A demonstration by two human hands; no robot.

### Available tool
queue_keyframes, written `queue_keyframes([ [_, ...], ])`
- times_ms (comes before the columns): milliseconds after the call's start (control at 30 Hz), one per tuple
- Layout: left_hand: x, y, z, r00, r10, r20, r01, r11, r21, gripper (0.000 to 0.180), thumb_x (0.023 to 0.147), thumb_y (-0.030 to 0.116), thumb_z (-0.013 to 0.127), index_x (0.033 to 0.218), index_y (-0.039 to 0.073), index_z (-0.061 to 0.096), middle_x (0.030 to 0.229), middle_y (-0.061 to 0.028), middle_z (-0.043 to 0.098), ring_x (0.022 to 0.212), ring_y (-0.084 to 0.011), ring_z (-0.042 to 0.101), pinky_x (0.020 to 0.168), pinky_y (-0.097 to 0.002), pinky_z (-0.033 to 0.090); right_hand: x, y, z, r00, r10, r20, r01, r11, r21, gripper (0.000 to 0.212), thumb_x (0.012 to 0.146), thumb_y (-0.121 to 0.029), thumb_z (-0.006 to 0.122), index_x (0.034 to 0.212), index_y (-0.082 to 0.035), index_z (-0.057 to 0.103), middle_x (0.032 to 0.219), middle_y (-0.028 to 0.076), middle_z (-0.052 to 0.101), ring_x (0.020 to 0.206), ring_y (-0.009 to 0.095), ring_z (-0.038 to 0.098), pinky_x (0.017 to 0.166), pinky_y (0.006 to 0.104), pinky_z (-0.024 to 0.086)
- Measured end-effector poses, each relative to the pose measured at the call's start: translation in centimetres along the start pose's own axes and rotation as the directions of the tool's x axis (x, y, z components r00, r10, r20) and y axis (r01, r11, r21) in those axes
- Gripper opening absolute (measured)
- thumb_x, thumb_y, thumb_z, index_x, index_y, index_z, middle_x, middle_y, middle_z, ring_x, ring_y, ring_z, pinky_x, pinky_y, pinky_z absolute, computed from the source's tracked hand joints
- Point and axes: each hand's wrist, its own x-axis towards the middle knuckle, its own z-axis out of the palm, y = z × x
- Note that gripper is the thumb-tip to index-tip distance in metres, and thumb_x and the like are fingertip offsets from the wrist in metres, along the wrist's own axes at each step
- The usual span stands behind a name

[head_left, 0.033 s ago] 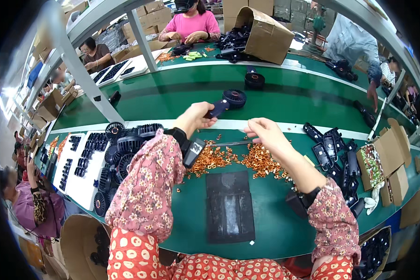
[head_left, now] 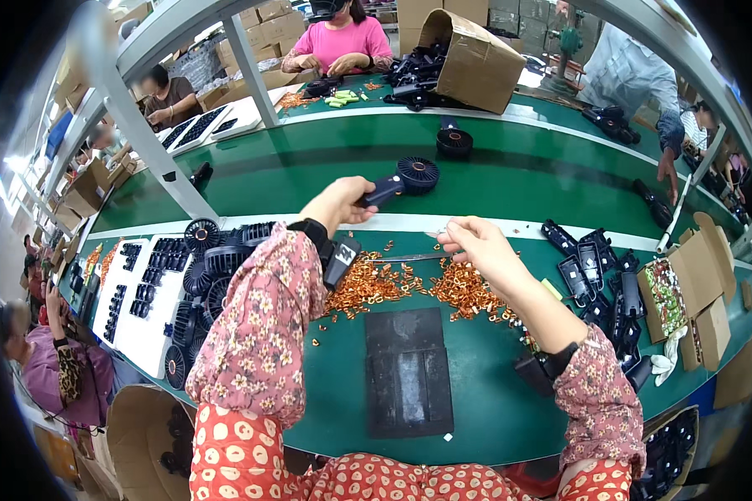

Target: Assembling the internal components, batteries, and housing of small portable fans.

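Note:
My left hand [head_left: 342, 204] reaches over the green belt, its fingers closed about the handle end of a dark handheld fan [head_left: 418, 174]. The fan's round grilled head points away to the right. To the right, my right hand [head_left: 474, 238] hovers above the near edge of the belt with thumb and fingers pinched together; whatever is between the tips is too small to make out. Beneath the hands lie piles of small copper-coloured metal pieces [head_left: 368, 284], with a thin metal rod [head_left: 405, 258] by them. A black mat [head_left: 409, 373] is on the bench before me.
Several fan heads [head_left: 217, 259] are heaped at left beside white trays [head_left: 146, 334] of black parts. Black housings [head_left: 593, 271] and an open carton [head_left: 702, 284] stand right. Another fan [head_left: 454, 142] lies on the belt [head_left: 309, 163]. Co-workers sit across and at left; a metal post [head_left: 146, 125] rises left.
My left hand has slid slightly left along the fan's handle, while the fan head stays almost in place. The right hand shifts barely.

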Motion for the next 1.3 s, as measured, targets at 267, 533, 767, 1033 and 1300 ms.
queue_keyframes([
  [267,6.3,3.6,-0.6,0.993,-0.02,-0.116,0.021,1.0,0.014,0.022,0.1,0.023,0.061,0.106,0.003,0.055,0.08,-0.0061,0.059,0.059,-0.0131,0.056,0.056,-0.0286,0.054,-3.6,0.2,-1.9,1.0,0.019,0.016,-0.021,0.993,0.116,0.039,0.104,-0.021,0.054,0.132,0.006,0.053,0.117,0.016,0.068,0.104,0.02,0.065,0.09,0.0327,0.052],
  [533,7.1,3.0,0.4,0.998,-0.045,-0.041,0.041,0.995,-0.092,0.018,0.099,0.019,0.063,0.103,0.004,0.055,0.083,-0.0055,0.059,0.061,-0.0141,0.061,0.057,-0.0274,0.057,-3.1,1.6,-1.9,0.999,0.03,0.026,-0.033,0.986,0.161,0.033,0.103,-0.019,0.054,0.127,0.004,0.056,0.114,0.015,0.069,0.101,0.018,0.066,0.089,0.0318,0.054],
  [767,8.8,3.7,0.7,0.999,-0.027,-0.027,0.025,0.997,-0.068,0.018,0.098,0.02,0.065,0.1,0.005,0.055,0.079,-0.0032,0.058,0.059,-0.0135,0.06,0.057,-0.0275,0.057,-3.0,2.1,-2.4,0.998,0.06,0.01,-0.061,0.979,0.194,0.031,0.103,-0.017,0.054,0.126,0.004,0.056,0.113,0.015,0.069,0.1,0.018,0.066,0.088,0.0318,0.054],
  [1033,13.4,3.8,2.0,0.92,0.335,-0.205,-0.365,0.922,-0.132,0.024,0.094,0.012,0.065,0.114,-0.001,0.06,0.09,-0.0046,0.064,0.065,-0.0149,0.062,0.061,-0.0297,0.055,-3.6,2.4,-2.9,0.997,0.082,0.005,-0.081,0.974,0.21,0.031,0.103,-0.016,0.053,0.126,0.005,0.056,0.113,0.014,0.069,0.1,0.018,0.066,0.088,0.0306,0.054],
  [1300,-0.9,9.4,-5.6,0.831,0.544,-0.12,-0.522,0.835,0.176,0.041,0.098,0.023,0.063,0.13,-0.002,0.056,0.126,-0.014,0.062,0.109,-0.0266,0.066,0.091,-0.0384,0.057,-7.8,0.8,-1.5,0.998,0.04,0.042,-0.047,0.985,0.166,0.03,0.103,-0.015,0.054,0.125,0.004,0.056,0.112,0.014,0.07,0.102,0.018,0.066,0.087,0.0295,0.053],
])
